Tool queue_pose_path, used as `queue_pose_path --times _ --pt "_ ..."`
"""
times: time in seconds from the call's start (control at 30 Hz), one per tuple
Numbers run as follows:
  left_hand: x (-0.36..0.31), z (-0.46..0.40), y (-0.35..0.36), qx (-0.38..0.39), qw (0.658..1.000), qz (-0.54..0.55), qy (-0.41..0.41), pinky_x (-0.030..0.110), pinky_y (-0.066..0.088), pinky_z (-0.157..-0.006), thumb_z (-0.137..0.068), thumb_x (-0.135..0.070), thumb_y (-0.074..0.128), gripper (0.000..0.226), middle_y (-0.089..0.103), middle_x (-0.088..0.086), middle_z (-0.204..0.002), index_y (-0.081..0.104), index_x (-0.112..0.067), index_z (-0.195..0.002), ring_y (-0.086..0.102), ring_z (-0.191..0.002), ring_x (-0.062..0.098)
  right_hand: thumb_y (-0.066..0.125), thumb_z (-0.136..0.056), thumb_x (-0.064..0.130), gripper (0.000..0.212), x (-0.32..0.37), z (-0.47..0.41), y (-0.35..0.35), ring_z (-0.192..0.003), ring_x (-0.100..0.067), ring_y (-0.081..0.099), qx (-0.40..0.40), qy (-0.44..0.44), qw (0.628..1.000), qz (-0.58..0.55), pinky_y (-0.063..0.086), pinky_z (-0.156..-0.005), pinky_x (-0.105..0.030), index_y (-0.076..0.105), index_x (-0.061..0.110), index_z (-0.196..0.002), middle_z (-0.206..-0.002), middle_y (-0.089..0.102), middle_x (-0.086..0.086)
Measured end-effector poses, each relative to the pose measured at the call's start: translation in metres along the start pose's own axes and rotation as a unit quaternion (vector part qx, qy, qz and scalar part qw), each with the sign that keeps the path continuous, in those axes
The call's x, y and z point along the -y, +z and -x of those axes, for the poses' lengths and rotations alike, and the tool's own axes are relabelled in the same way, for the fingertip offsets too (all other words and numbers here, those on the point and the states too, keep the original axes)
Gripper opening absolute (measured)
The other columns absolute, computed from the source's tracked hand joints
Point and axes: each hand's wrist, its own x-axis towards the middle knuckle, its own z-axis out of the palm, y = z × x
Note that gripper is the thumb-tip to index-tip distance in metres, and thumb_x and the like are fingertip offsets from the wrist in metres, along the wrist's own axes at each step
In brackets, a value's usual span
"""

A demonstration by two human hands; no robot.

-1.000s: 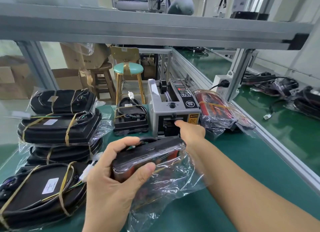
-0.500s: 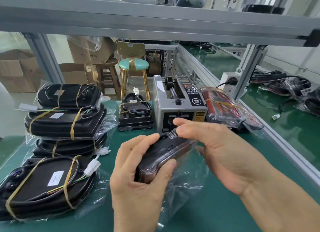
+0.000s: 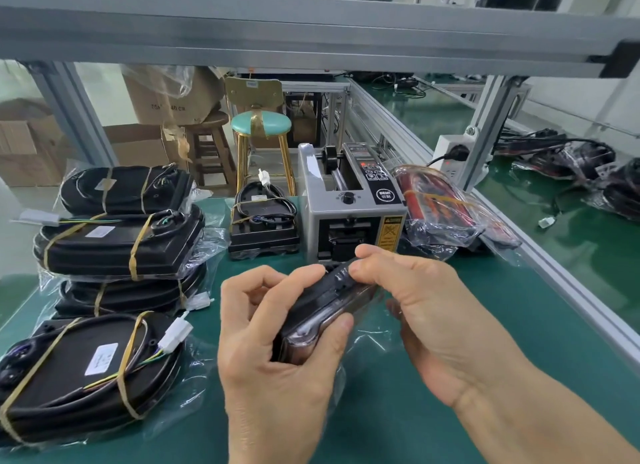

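My left hand [image 3: 277,356] grips a black lamp unit [image 3: 323,302] wrapped in a clear plastic bag, thumb along its near edge and fingers curled over the far side. My right hand [image 3: 426,311] pinches the unit's far upper end with thumb and forefinger, where a strip of clear tape seems to sit. The loose bag [image 3: 367,346] hangs below between both hands. Just behind stands a grey tape dispenser machine [image 3: 349,207].
Bagged black units tied with yellow bands are stacked at the left [image 3: 121,242], one lying nearer [image 3: 86,373]. Another black unit [image 3: 263,221] sits left of the dispenser, a bagged red one [image 3: 436,204] to its right. An aluminium rail [image 3: 554,273] bounds the green mat.
My right hand came back from the dispenser's slot to the unit's far end and now pinches there. My left hand tilted the unit and raised it slightly.
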Motion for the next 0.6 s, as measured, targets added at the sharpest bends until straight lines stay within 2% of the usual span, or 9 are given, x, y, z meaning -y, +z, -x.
queue_pose_path --times 0.03,0.07,0.17,0.3,0.47,0.6 --pt "0.0001 0.0005 0.0009 -0.002 1.0 -0.003 0.002 0.008 0.043 -0.08 -0.064 -0.028 0.076 0.042 0.048 0.003 -0.102 0.064 -0.025 -0.105 0.054 -0.093 0.006 0.07 -0.064 0.011 0.012 0.0001 0.0006 0.001 -0.055 0.005 0.058 -0.003 -0.001 1.0 -0.005 0.041 -0.045 -0.006 0.073 0.001 -0.07 -0.091 0.067 0.007" --pt "0.0004 0.0009 0.0016 -0.005 1.0 -0.007 0.005 0.007 0.043 -0.08 -0.063 -0.024 0.079 0.044 0.048 0.003 -0.101 0.064 -0.025 -0.104 0.053 -0.092 0.004 0.07 -0.062 0.013 0.01 0.0001 0.001 0.0015 -0.058 0.006 0.058 -0.003 -0.001 1.0 -0.003 0.043 -0.049 -0.008 0.073 0.006 -0.069 -0.096 0.067 0.01" --pt "0.0015 0.0019 0.0023 -0.011 1.0 -0.012 0.01 0.005 0.042 -0.079 -0.059 -0.012 0.08 0.048 0.048 0.003 -0.099 0.064 -0.025 -0.102 0.053 -0.091 0.002 0.07 -0.056 0.021 0.014 0.0007 0.0004 0.0013 -0.082 0.004 0.06 0.005 0.001 1.0 0.026 0.039 -0.07 -0.021 0.073 0.011 -0.066 -0.109 0.066 0.013" --pt "0.0029 0.0014 0.0005 -0.001 1.0 0.002 0.01 0.007 0.043 -0.079 -0.06 -0.013 0.08 0.044 0.047 0.003 -0.099 0.067 -0.025 -0.1 0.054 -0.091 0.003 0.07 -0.054 0.02 0.009 0.005 0.002 -0.0002 -0.106 -0.008 0.056 0.02 0.005 0.998 0.055 0.039 -0.09 -0.032 0.07 0.012 -0.056 -0.105 0.065 0.012" --pt "0.003 0.0004 0.0006 0.008 1.0 0.004 0.01 0.008 0.043 -0.08 -0.06 -0.01 0.079 0.046 0.047 0.005 -0.099 0.069 -0.029 -0.101 0.054 -0.091 0.005 0.069 -0.054 0.021 0.008 0.0069 0.0023 -0.0002 -0.106 -0.001 0.055 0.023 0.001 0.996 0.08 0.035 -0.081 -0.028 0.067 0.015 -0.05 -0.106 0.064 0.013" --pt "0.0019 0.0005 0.0015 0.01 1.0 0.003 0.016 0.008 0.044 -0.079 -0.059 -0.009 0.079 0.042 0.046 0.005 -0.099 0.069 -0.028 -0.095 0.054 -0.09 0.004 0.07 -0.056 0.019 0.008 0.005 0.0014 0.0009 -0.106 -0.001 0.055 0.012 -0.008 0.997 0.075 0.037 -0.082 -0.028 0.067 0.013 -0.051 -0.102 0.065 0.011"
